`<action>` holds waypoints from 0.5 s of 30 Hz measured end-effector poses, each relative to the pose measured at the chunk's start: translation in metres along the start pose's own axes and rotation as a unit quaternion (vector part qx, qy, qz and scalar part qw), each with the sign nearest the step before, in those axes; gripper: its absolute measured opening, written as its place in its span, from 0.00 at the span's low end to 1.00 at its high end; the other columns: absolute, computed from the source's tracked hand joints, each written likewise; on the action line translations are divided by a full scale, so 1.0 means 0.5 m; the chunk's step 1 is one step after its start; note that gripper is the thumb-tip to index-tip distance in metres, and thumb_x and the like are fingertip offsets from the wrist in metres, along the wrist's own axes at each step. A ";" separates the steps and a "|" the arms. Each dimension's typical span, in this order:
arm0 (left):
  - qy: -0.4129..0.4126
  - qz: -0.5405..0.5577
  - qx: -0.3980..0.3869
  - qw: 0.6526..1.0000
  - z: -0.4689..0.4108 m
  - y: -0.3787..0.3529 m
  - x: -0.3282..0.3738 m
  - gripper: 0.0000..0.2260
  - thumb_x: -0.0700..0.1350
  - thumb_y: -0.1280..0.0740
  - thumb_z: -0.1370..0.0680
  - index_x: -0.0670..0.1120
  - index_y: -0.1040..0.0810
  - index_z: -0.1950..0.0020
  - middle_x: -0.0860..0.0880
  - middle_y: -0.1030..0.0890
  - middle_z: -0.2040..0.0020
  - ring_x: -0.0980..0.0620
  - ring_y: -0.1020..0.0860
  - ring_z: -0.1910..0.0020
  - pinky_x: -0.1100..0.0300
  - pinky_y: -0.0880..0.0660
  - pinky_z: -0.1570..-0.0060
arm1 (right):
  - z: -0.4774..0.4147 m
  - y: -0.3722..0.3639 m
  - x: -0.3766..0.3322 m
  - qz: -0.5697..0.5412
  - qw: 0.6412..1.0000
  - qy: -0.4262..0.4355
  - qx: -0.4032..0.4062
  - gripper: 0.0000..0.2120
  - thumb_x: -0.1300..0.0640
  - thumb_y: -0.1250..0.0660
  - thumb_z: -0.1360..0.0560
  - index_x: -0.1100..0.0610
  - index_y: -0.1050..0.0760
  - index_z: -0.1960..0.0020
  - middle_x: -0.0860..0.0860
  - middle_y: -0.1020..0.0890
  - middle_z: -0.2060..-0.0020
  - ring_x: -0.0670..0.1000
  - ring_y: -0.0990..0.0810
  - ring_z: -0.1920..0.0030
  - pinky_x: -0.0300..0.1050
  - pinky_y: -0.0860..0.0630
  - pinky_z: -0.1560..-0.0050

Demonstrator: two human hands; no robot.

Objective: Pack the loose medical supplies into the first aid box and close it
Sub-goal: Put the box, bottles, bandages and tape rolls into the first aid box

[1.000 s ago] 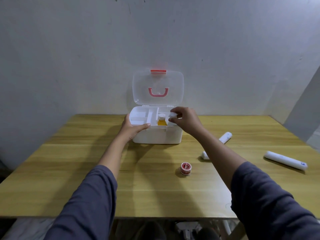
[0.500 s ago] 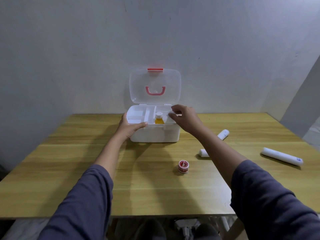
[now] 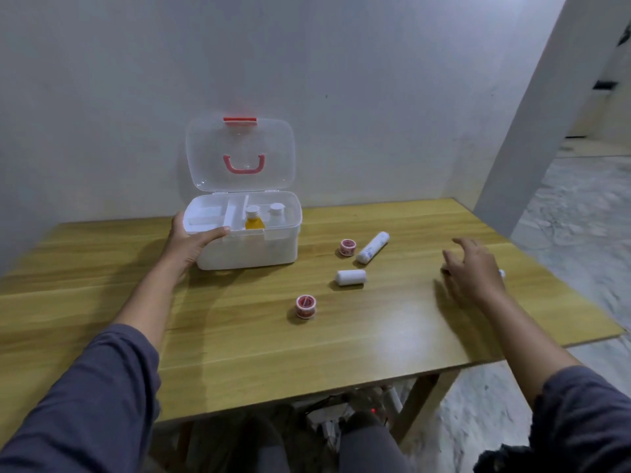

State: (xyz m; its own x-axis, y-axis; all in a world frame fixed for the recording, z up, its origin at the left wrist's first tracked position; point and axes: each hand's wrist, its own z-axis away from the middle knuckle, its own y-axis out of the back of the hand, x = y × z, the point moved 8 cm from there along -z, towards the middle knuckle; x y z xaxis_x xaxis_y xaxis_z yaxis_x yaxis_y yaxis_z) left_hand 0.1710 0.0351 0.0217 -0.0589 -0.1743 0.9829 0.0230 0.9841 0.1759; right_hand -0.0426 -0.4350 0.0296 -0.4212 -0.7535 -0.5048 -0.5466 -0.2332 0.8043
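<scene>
The white first aid box (image 3: 251, 252) stands open on the wooden table (image 3: 239, 339), its clear lid (image 3: 240, 153) upright. Inside stand a yellow bottle (image 3: 254, 220) and a white bottle (image 3: 276, 213). My left hand (image 3: 189, 242) grips the box's front left rim. My right hand (image 3: 473, 271), blurred and with fingers spread, hovers over a long white tube whose tip (image 3: 501, 273) pokes out at the table's right. Loose on the table lie two red-and-white tape rolls (image 3: 305, 306) (image 3: 347, 247), a short white roll (image 3: 351, 277) and a longer wrapped bandage roll (image 3: 373, 247).
A grey wall stands right behind the box. The table's right edge (image 3: 560, 281) lies close to my right hand, with a concrete floor (image 3: 580, 213) beyond. Legs and cables show under the table's front edge.
My right hand has left the box, where the white bottle now stands, and swung right toward the long white tube. The view has turned right. My left hand stays on the box.
</scene>
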 end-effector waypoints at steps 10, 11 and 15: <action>-0.007 0.008 -0.015 1.000 0.015 -0.003 0.012 0.51 0.54 0.19 0.42 0.49 0.39 0.23 0.47 0.27 0.28 0.49 0.27 0.32 0.52 0.29 0.33 | 0.030 -0.074 -0.005 0.023 0.988 0.112 -0.102 0.18 0.55 0.39 0.23 0.62 0.29 0.37 0.61 0.25 0.40 0.61 0.29 0.37 0.51 0.35 0.37; -0.006 0.012 -0.014 1.000 0.016 -0.004 0.012 0.49 0.53 0.19 0.40 0.49 0.38 0.23 0.47 0.26 0.29 0.48 0.27 0.32 0.53 0.28 0.33 | 0.032 -0.091 -0.032 0.019 0.982 0.143 -0.121 0.18 0.55 0.39 0.22 0.62 0.30 0.35 0.60 0.26 0.37 0.59 0.32 0.34 0.51 0.37 0.35; -0.009 0.009 -0.007 1.000 0.020 -0.008 0.011 0.42 0.46 0.21 0.31 0.48 0.39 0.23 0.48 0.27 0.29 0.50 0.27 0.33 0.58 0.30 0.39 | 0.029 -0.164 -0.119 0.055 0.955 0.226 -0.186 0.24 0.51 0.47 0.20 0.56 0.44 0.26 0.51 0.44 0.24 0.51 0.51 0.23 0.52 0.53 0.26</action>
State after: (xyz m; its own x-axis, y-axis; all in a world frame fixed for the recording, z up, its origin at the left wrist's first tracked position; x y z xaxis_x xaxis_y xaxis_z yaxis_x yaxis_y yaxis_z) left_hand 0.1608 0.0307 0.0261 -0.0767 -0.1565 0.9847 0.0391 0.9864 0.1598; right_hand 0.0171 -0.3619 -0.0110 -0.0601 -0.9545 -0.2920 -0.1863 -0.2766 0.9427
